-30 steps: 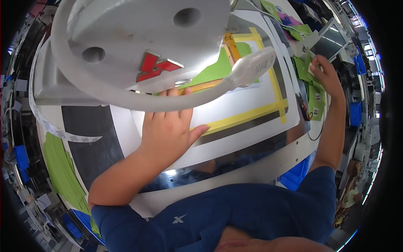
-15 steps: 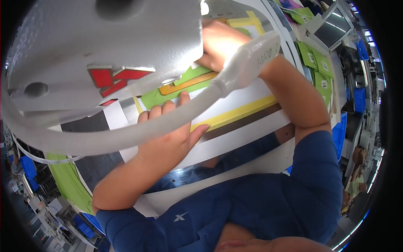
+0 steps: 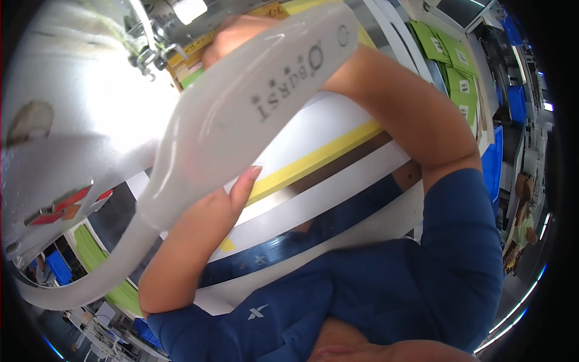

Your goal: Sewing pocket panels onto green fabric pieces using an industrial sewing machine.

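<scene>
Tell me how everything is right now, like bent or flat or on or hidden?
Lamp head: tilted; can't tell if lit
Lamp neck: bent in a curve
Left hand: thumb out, fingers hidden
Right hand: partly covered; grip unclear
White sheet: flat, partly covered
Yellow tape: flat, in a strip
Grey machine: can't tell if running
Right-side green pieces: lying down, labels showing

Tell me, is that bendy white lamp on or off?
Probably on: strong white glare washes out part of the grey machine housing beside the white lamp. Its underside faces away, so the light source itself is hidden.
</scene>
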`<state>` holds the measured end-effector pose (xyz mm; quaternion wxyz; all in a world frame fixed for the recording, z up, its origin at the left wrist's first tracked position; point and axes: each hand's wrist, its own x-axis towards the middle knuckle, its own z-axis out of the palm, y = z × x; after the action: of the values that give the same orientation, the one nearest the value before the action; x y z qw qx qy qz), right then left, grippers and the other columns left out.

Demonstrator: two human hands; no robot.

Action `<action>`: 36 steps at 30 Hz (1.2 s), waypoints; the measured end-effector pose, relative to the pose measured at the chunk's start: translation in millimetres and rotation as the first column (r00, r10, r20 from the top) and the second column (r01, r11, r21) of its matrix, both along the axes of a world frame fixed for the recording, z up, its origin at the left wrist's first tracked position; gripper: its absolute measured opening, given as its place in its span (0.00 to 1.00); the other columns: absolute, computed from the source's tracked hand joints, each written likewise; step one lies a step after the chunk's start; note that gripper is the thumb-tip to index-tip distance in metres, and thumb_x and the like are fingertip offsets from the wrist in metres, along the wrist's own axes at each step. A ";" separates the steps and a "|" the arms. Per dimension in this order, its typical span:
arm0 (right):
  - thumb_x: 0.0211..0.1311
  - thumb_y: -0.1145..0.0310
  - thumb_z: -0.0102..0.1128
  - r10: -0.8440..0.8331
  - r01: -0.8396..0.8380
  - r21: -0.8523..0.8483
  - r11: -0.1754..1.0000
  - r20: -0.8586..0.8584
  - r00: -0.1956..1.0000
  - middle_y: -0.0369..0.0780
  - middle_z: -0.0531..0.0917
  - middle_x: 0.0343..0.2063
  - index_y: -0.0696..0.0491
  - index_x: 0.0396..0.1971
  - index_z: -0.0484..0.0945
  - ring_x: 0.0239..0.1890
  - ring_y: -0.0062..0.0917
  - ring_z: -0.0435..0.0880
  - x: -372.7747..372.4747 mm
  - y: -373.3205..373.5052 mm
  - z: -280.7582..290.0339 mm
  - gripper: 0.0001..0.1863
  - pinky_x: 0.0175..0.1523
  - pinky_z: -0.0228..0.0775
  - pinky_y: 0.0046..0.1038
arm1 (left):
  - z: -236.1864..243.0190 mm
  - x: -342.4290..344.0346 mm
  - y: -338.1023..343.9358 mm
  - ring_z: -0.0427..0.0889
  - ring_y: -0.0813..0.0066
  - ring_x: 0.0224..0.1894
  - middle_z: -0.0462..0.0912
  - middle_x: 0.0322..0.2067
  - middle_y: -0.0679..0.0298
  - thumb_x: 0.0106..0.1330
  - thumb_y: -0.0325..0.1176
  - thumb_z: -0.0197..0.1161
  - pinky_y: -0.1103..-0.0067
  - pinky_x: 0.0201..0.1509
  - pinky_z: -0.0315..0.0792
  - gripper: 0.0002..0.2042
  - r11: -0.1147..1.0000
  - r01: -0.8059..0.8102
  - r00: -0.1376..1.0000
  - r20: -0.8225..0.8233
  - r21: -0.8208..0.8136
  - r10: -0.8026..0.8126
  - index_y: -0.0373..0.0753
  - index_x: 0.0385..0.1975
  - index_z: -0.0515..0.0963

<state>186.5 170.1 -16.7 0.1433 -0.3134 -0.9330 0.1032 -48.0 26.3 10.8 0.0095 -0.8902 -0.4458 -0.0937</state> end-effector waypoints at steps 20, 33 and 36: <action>0.59 0.67 0.68 -0.016 0.076 0.194 0.978 -0.294 0.956 0.31 0.87 0.38 0.44 0.34 0.91 0.53 0.28 0.83 -9.1 -24.5 -1.4 0.05 0.55 0.72 0.33 | 3.0 -6.7 9.5 0.79 0.50 0.42 0.79 0.39 0.52 0.65 0.47 0.75 0.62 0.49 0.74 0.32 0.998 -0.056 0.998 -0.012 -0.022 0.056 0.32 0.64 0.78; 0.55 0.62 0.71 0.002 0.044 0.427 0.903 -0.107 0.994 0.27 0.84 0.42 0.40 0.28 0.91 0.53 0.25 0.81 -22.3 -4.4 -5.2 0.03 0.53 0.69 0.31 | 1.0 -4.4 10.9 0.79 0.49 0.41 0.79 0.38 0.51 0.63 0.42 0.76 0.62 0.48 0.73 0.33 0.998 -0.034 0.999 0.018 -0.061 0.035 0.29 0.64 0.77; 0.55 0.63 0.71 -0.024 0.091 0.330 0.940 -0.202 0.979 0.27 0.84 0.45 0.40 0.33 0.92 0.56 0.25 0.80 -23.1 -2.8 -13.8 0.06 0.57 0.69 0.32 | -1.1 -4.5 11.2 0.79 0.49 0.42 0.79 0.39 0.50 0.63 0.42 0.76 0.62 0.48 0.73 0.33 0.997 -0.037 0.999 0.036 -0.072 0.040 0.29 0.64 0.77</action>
<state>163.4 167.3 -30.5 0.2885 -0.2997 -0.9088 -0.0323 -52.5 37.5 9.7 -0.0286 -0.8794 -0.4659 -0.0941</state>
